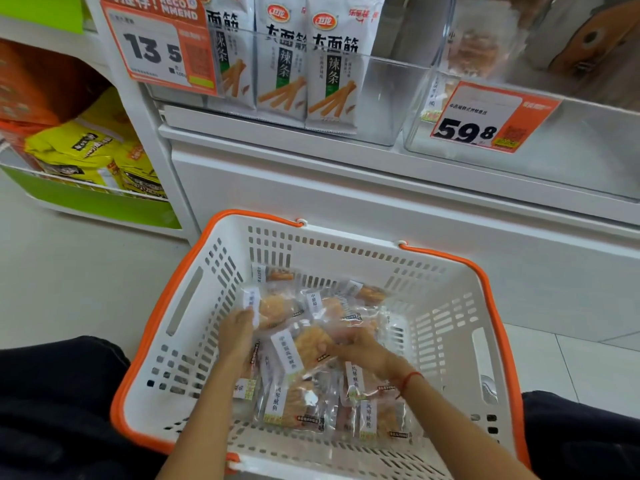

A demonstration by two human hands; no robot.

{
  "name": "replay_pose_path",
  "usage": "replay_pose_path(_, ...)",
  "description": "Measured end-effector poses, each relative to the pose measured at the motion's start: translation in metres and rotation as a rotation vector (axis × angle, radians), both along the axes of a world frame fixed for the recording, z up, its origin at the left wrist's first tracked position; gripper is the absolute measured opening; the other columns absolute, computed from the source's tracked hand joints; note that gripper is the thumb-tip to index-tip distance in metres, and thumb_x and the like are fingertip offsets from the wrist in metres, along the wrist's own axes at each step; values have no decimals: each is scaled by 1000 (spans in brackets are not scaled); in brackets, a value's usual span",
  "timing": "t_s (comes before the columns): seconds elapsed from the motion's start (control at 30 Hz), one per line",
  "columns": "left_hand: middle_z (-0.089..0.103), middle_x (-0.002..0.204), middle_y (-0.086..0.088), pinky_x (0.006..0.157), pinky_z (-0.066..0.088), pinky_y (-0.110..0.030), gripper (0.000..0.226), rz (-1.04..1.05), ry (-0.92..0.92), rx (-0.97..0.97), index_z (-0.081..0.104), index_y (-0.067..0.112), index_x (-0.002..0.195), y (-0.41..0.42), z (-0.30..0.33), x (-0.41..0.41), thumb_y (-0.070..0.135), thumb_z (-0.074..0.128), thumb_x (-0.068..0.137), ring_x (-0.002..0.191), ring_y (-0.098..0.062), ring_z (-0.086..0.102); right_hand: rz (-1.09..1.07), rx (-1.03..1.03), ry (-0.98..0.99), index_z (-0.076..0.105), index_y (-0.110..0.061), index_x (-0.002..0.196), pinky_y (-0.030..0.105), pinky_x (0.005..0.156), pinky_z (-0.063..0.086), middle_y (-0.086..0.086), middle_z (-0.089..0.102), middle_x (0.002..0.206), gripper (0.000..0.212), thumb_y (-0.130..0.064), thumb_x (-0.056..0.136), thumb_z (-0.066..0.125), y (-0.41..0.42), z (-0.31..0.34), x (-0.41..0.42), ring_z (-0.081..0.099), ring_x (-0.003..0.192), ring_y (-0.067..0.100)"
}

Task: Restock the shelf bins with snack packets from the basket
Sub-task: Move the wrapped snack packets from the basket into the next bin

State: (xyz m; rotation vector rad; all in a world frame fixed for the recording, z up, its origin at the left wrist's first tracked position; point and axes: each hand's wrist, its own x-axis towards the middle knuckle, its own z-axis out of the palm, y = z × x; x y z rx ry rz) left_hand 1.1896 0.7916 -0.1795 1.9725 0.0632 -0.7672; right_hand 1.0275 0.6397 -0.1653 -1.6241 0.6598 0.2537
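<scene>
Gathering step, both hands down in the basket on the floor, in front of the white shelf unit. Left hand lies over the left side of the snack packets, fingers bent onto a clear packet w/ white label; looks like a grip, not certain. Right hand pinches the edge of the top packet mid-pile. Packets lie loose, overlapping, slippery film.

To do well: square up several packets into one stack, labels same way, before lifting; grip by the body not the seal edge, else slides out. Likely target the clear bin w/ the 59.8 price tag, upper right, since similar packets seem to sit behind it, but a guess only.

Hard to make out: bin contents blurred behind plastic, fill level unknown. Packet count in basket unclear, lower layers covered by hands & top ones. Left fingertips hidden under film. Other bin w/ white packs at the 13.5 tag cut off at top.
</scene>
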Motion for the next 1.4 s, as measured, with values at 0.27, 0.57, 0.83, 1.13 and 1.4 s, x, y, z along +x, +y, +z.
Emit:
replay_pose_path(0.27, 45, 136, -10, 105, 33, -37, 47, -280, 110, -130, 33, 1, 142, -25, 47, 2, 26, 35, 102, 126, -23, 43, -262, 204, 11, 61, -19, 70, 30, 95, 43, -6, 61, 72, 22, -31, 87, 64, -30, 20, -2, 58, 79, 10)
replay_pose_path(0.57, 35, 150, -6, 110, 32, -41, 72, -302, 128, -157, 27, 16, 147, -39, 30, -25, 38, 62, 88, 135, -26, 37, -504, 69, -106, 57, -9, 95, 13, 57, 49, 7, 69, 86, 11, -10, 88, 65, 11, 10, 18, 67, 64, 3)
replay_pose_path(0.83, 60, 120, -5, 94, 46, -42, 42, -51, -6, -47, 46, 14, 128, -13, 26, 9, 24, 62, 90, 104, -26, 58, 4, -806, 192, 25, -7, 145, 41, 116, 22, 10, 24, 153, 55, -38, 101, 35, 8, -20, 27, 23, 141, 26)
replay_pose_path(1.13, 65, 110, -18, 83, 53, -47, 42, 143, 281, -152, 54, 4, 124, -6, 15, 43, 19, 64, 87, 95, -33, 63, 325, -1060, 205, 46, -22, 132, 33, 102, 35, -1, 49, 127, 37, -37, 100, 35, 2, -33, -16, 44, 117, 20)
replay_pose_path(1.4, 68, 112, -10, 94, 49, -49, 37, 62, 379, -220, 58, 13, 120, -4, 9, 44, 23, 65, 85, 106, -26, 63, -677, -343, 464, 49, -2, 116, 41, 92, 50, 17, 51, 118, 63, -40, 72, 74, -4, -36, 16, 56, 103, 31)
